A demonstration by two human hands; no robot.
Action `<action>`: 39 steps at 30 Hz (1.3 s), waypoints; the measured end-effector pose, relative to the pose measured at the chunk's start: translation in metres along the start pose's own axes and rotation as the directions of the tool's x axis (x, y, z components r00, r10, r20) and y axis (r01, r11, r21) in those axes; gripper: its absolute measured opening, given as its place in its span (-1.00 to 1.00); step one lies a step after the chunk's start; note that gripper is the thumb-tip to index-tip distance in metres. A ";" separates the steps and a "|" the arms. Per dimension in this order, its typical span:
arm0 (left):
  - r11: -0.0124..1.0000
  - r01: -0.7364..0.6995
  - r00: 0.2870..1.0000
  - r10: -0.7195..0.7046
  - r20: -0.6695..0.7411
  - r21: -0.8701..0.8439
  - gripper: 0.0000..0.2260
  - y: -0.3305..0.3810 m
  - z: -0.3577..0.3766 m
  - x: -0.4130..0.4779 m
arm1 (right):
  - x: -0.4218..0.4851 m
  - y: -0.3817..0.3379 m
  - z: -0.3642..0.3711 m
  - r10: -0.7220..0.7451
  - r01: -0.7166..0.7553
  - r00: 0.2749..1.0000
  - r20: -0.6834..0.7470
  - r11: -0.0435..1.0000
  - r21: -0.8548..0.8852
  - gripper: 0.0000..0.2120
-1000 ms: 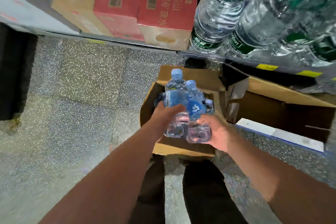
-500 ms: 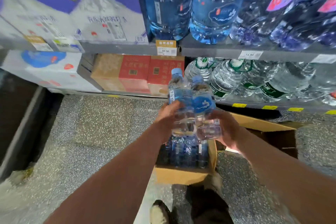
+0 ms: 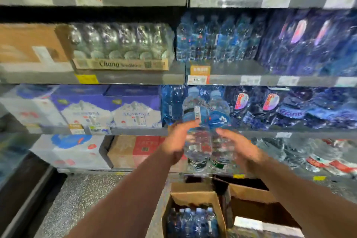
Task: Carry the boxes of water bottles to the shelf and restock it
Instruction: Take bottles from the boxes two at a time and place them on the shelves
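Two clear plastic water bottles (image 3: 195,120) with blue labels and pale blue caps are held upright, side by side and touching, in the air in front of a grey metal shelf (image 3: 135,131). The left hand (image 3: 176,141) holds the left-hand bottle with its fingers (image 3: 190,124) curled round the side just below the label. The right hand (image 3: 240,147) cups the other bottle from the right, its fingers (image 3: 226,133) lying loosely bent against the clear lower half. Motion blur hides how tight either grip is. The caps sit level with shrink-wrapped packs of dark blue bottles (image 3: 289,108) on the shelf behind, and white and purple cartons (image 3: 108,106) stand on the same level to the left. Below the hands, on the speckled grey floor (image 3: 87,199), stands an open brown cardboard box (image 3: 193,196) with more blue-capped bottles (image 3: 191,222) standing upright inside it. A second open cardboard box (image 3: 249,193) sits just beside it on the right, its inside too dark to make out.
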State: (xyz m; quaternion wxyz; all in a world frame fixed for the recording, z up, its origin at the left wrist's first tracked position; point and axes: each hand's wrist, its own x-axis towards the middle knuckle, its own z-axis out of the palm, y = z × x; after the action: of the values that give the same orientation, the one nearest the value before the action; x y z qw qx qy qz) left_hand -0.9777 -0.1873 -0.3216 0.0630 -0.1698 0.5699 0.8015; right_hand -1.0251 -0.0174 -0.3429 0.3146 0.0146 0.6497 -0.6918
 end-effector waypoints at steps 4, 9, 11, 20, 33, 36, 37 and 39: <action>0.984 -0.148 0.988 0.152 -0.025 0.101 -0.46 0.040 0.021 -0.023 | -0.030 -0.043 0.012 -0.079 0.079 0.997 -0.026 0.997 0.004 -0.54; 0.982 -0.163 0.985 0.168 -0.044 0.101 -0.28 0.088 0.037 -0.053 | -0.068 -0.087 0.024 -0.229 0.225 0.972 -0.049 0.972 -0.066 -0.03; 0.983 -0.166 0.983 0.171 -0.060 0.079 -0.43 0.102 0.039 -0.062 | -0.076 -0.098 0.026 -0.258 0.252 0.965 -0.055 0.962 -0.102 0.14; 0.925 -0.336 0.942 0.332 0.054 0.180 -0.72 0.151 0.042 -0.087 | -0.109 -0.138 0.047 -0.308 0.304 0.951 -0.025 0.946 -0.112 -0.34; 0.835 -0.510 0.858 0.510 0.058 0.207 -0.57 0.207 0.106 -0.042 | -0.093 -0.217 0.010 -0.436 0.437 0.894 -0.103 0.899 -0.019 0.19; 0.811 -0.544 0.837 0.543 0.069 0.214 -0.55 0.220 0.136 -0.017 | -0.086 -0.240 -0.018 -0.496 0.496 0.860 -0.119 0.868 -0.030 -0.46; 0.804 -0.552 0.831 0.551 0.075 0.221 -0.55 0.225 0.147 -0.008 | -0.082 -0.249 -0.030 -0.515 0.515 0.847 -0.130 0.856 -0.037 -0.67; 0.787 -0.573 0.817 0.569 0.089 0.226 -0.62 0.234 0.172 0.009 | -0.076 -0.269 -0.051 -0.544 0.541 0.831 -0.117 0.839 -0.057 -0.70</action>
State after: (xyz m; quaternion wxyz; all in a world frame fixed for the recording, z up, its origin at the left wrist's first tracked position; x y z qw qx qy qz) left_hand -1.0893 -0.1075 -0.0653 -0.1574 0.0257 0.6876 0.7084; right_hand -1.1058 0.0492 -0.0791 0.0633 -0.1289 0.6536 -0.7431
